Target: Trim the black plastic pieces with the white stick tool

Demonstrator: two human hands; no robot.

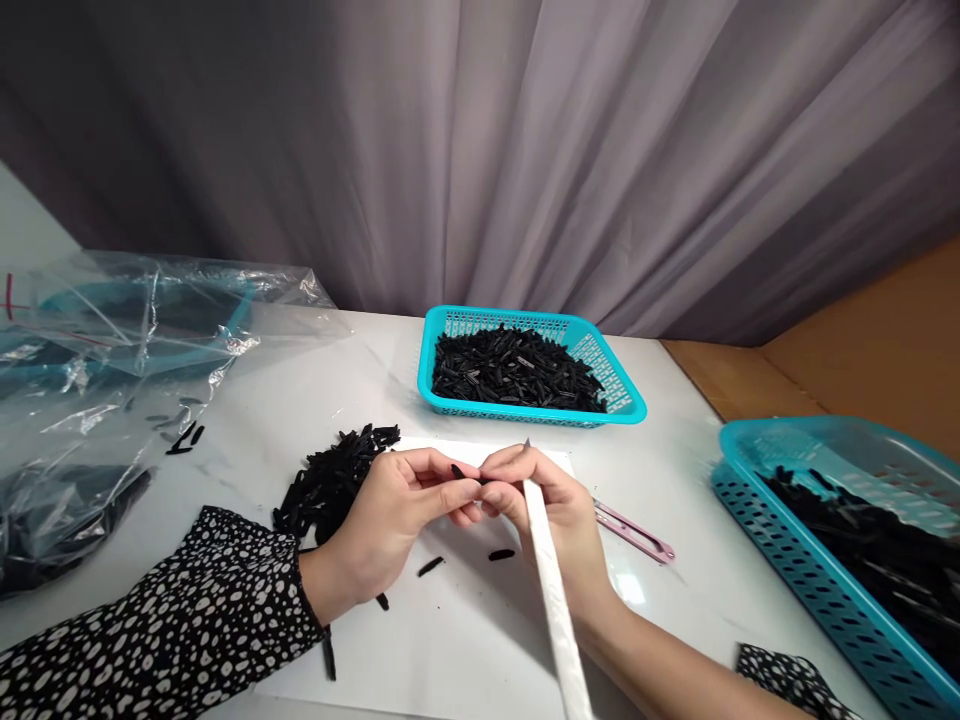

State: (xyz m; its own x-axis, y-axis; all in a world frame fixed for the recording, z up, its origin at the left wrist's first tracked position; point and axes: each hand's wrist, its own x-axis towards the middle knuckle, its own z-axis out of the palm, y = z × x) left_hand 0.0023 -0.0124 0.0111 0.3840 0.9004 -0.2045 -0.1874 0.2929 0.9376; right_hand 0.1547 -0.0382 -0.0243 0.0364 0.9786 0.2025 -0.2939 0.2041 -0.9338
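One long, flat, white-wrapped tool with a grey pointed tip, nearest me, runs up from 5 o'clock through the fingers of my right hand; clock centred on my fingertips. Right hand and left hand both closed, fingertips pinching one narrow black piece above a white rectangular sheet.

Loose black pieces on the sheet: at least four, one at 5, one at 7, two at 8. One heap of black pieces at 9, too many to count, partly behind my left hand. One slim pink tool just past 3.

Containers: two uncovered turquoise perforated plastic baskets. Basket at 12: heaped with black pieces. Basket between 3 and 4: longer-looking black pieces, frame edge cuts it. One clear plastic bag at 10; turquoise shows through, inside or behind, cannot tell.
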